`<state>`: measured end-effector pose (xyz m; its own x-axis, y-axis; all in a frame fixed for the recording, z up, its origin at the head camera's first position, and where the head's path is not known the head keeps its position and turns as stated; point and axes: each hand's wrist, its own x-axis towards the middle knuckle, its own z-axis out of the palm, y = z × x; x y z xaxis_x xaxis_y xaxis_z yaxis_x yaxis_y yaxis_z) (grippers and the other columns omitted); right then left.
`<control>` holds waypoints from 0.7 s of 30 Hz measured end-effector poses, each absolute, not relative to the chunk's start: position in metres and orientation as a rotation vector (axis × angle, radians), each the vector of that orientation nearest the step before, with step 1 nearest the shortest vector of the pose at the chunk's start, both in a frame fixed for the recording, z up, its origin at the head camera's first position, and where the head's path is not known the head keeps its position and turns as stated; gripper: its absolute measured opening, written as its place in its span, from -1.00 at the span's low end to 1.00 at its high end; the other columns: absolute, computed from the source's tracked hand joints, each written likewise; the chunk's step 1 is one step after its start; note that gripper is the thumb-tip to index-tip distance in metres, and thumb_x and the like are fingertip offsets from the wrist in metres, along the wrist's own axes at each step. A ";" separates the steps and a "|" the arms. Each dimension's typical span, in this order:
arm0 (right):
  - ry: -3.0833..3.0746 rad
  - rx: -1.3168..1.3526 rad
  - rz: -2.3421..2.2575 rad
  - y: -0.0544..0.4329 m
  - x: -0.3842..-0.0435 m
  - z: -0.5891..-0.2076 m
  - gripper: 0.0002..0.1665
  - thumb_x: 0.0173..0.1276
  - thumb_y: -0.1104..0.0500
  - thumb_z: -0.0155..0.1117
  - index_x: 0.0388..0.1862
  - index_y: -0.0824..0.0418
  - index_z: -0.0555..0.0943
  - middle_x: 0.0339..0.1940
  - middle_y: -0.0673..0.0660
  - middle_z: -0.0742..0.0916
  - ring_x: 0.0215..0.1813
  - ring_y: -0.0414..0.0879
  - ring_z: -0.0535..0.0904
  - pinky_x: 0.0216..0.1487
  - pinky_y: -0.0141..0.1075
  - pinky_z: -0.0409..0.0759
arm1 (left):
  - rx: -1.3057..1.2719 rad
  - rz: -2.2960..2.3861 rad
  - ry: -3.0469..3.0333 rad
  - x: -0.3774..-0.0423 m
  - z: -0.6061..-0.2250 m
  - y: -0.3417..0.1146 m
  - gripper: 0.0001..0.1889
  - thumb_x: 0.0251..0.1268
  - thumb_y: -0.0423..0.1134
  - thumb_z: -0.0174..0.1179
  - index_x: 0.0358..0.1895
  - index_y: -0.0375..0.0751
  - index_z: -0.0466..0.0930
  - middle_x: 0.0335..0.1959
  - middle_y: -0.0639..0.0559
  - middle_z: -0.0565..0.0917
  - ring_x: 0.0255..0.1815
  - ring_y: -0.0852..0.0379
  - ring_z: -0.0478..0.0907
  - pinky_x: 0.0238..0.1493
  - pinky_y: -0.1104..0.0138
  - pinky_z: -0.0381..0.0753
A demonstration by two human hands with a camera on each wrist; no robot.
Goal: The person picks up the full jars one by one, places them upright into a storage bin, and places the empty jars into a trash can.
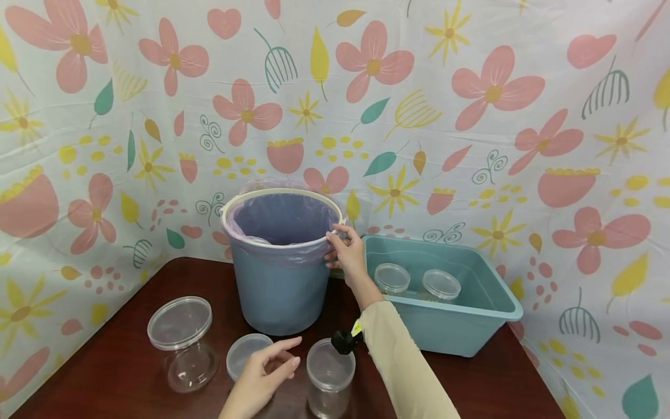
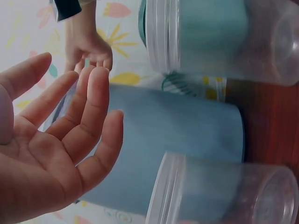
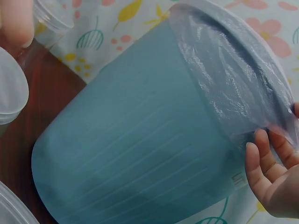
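A blue trash can [image 1: 280, 291] with a cream rim ring [image 1: 230, 230] stands at the back of the table. It is lined with a thin pinkish bag [image 3: 224, 74], whose edge folds down outside. My right hand [image 1: 345, 253] pinches the liner at the right side of the rim, thumb at the top and fingers outside below it. My left hand [image 1: 264, 369] holds nothing; its fingers are loosely bent in front of the can. Between two clear lidded jars it hovers, near the middle jar [image 1: 246, 355] and left of the right-hand jar [image 1: 331, 372].
Another clear jar [image 1: 180, 326] with a wide lid stands at the left of the dark wooden table [image 1: 120, 349]. On the right, a teal basin [image 1: 445, 326] holds two lidded jars [image 1: 392, 278]. A flower-patterned cloth [image 1: 445, 116] hangs behind everything.
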<state>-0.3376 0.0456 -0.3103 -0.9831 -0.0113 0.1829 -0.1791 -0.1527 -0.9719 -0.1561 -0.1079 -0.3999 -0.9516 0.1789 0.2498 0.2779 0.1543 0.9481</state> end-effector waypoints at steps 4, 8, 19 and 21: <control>-1.968 0.225 2.302 0.045 -0.339 -0.312 -0.60 0.23 0.22 0.19 0.06 0.21 0.44 -0.63 0.02 0.52 -0.71 -0.15 0.48 -0.71 -0.35 0.45 | -0.379 -1.900 -2.324 -0.156 -0.398 -0.117 -0.61 0.21 -0.28 0.13 0.08 -0.39 0.46 -0.40 -0.02 0.58 -0.45 0.16 0.53 -0.39 0.38 0.49; -1.969 0.226 2.306 0.045 -0.340 -0.313 -0.62 0.23 0.20 0.19 0.04 0.17 0.45 -0.63 0.03 0.52 -0.70 -0.14 0.49 -0.71 -0.35 0.45 | -0.278 -1.883 -2.302 -0.156 -0.394 -0.126 -0.63 0.18 -0.28 0.16 0.05 -0.37 0.49 -0.40 -0.03 0.59 -0.44 0.16 0.55 -0.35 0.36 0.52; -1.952 0.216 2.308 0.044 -0.339 -0.313 -0.64 0.25 0.18 0.17 0.03 0.16 0.46 -0.66 0.02 0.53 -0.72 -0.13 0.48 -0.72 -0.35 0.43 | -0.063 -1.722 -2.212 -0.152 -0.387 -0.149 -0.72 0.09 -0.35 0.22 -0.07 -0.22 0.59 -0.41 -0.04 0.63 -0.42 0.21 0.54 -0.36 0.38 0.48; -1.950 0.217 2.309 0.044 -0.339 -0.314 -0.63 0.25 0.18 0.18 0.04 0.16 0.45 -0.66 0.02 0.54 -0.72 -0.13 0.48 -0.72 -0.35 0.43 | -0.041 -1.695 -2.193 -0.151 -0.387 -0.154 -0.71 0.09 -0.36 0.22 -0.07 -0.23 0.59 -0.41 -0.04 0.63 -0.40 0.22 0.54 -0.34 0.39 0.48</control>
